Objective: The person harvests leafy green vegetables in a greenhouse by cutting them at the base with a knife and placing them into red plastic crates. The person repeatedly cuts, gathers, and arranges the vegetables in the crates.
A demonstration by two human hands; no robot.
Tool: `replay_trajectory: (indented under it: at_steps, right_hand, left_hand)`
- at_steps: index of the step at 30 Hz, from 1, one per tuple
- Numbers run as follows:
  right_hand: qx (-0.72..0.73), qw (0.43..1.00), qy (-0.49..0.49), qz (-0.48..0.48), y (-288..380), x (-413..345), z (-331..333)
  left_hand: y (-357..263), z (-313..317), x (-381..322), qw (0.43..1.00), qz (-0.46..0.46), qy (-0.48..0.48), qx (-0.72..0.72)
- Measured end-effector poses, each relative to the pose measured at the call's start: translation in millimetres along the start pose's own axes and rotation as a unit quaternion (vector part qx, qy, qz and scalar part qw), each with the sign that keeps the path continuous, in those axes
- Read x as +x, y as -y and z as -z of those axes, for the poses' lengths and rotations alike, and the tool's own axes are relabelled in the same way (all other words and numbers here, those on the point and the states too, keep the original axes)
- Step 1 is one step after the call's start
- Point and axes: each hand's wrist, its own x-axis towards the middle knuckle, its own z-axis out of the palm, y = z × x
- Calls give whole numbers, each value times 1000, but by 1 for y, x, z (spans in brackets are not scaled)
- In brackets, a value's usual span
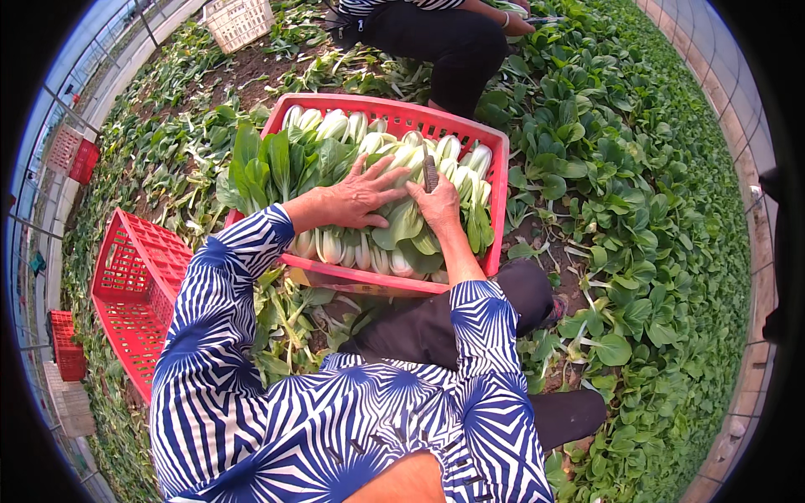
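Note:
A red plastic crate (501, 207) stands before me, packed with bok choy (333, 126) whose pale stalk ends line its far and near sides. My left hand (357, 198) lies with spread fingers on the leaves and stalks at the crate's middle. Just to its right, my right hand (438, 204) grips a narrow dark hand tool (430, 173), possibly a knife, while its fingers rest against the bok choy. The tool's far end points away from me over the white stalks. Its lower part is hidden in my right hand.
Another person (434, 38) squats just beyond the crate. Growing bok choy (629, 188) fills the ground to the right. An empty-looking red crate (135, 302) sits tipped at my left, and a white crate (239, 24) stands farther off. Cut leaves (286, 314) litter the soil.

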Motion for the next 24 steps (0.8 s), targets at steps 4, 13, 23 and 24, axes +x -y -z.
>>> replay_trajectory:
  at_steps: [4, 13, 23, 24]
  right_hand:
    - [-94, 995, -19, -26, 17, -8, -2]
    - [-199, 978, -56, 9, 35, -20, -18]
    - [-198, 979, -46, 21, 22, -13, -24]
    - [-205, 978, -42, 22, 22, -13, -24]
  left_hand:
    - [26, 46, 13, 988, 4, -86, -129]
    - [113, 16, 82, 982, 124, -111, -90]
    - [114, -6, 89, 947, 270, -121, -123]
    - [114, -9, 90, 949, 274, -127, -91]
